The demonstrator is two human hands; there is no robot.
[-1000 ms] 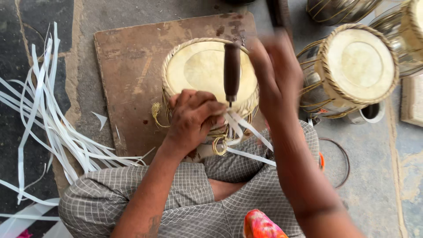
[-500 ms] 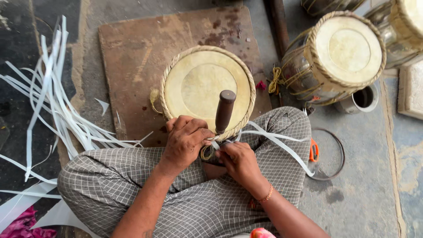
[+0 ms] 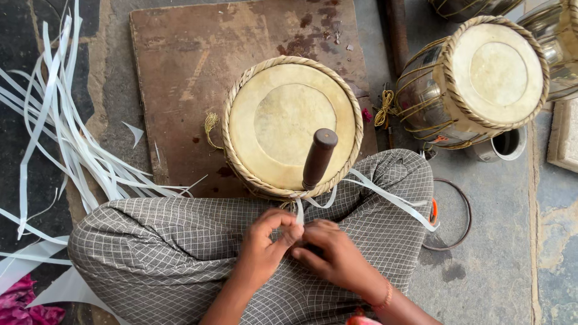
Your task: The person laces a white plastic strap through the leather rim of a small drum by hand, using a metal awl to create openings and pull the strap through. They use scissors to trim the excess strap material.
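A round drum (image 3: 292, 123) with a pale skin head and braided rim stands on a brown board (image 3: 192, 72), held against my crossed legs in checked cloth. A dark wooden-handled tool (image 3: 317, 157) sticks up at the drum's near rim. My left hand (image 3: 265, 241) and my right hand (image 3: 334, 253) meet just below the rim, both pinching a white strap (image 3: 367, 186) that runs from the rim out over my right knee.
A pile of loose white straps (image 3: 54, 132) lies at the left. A second drum (image 3: 481, 78) lies on its side at the upper right, beside a metal cup (image 3: 506, 144). A metal ring (image 3: 454, 216) sits on the floor by my knee.
My right hand came down from the raised tool handle and joined the left at the strap. Both hands have drawn back toward my lap; the tool stands alone in the rim.
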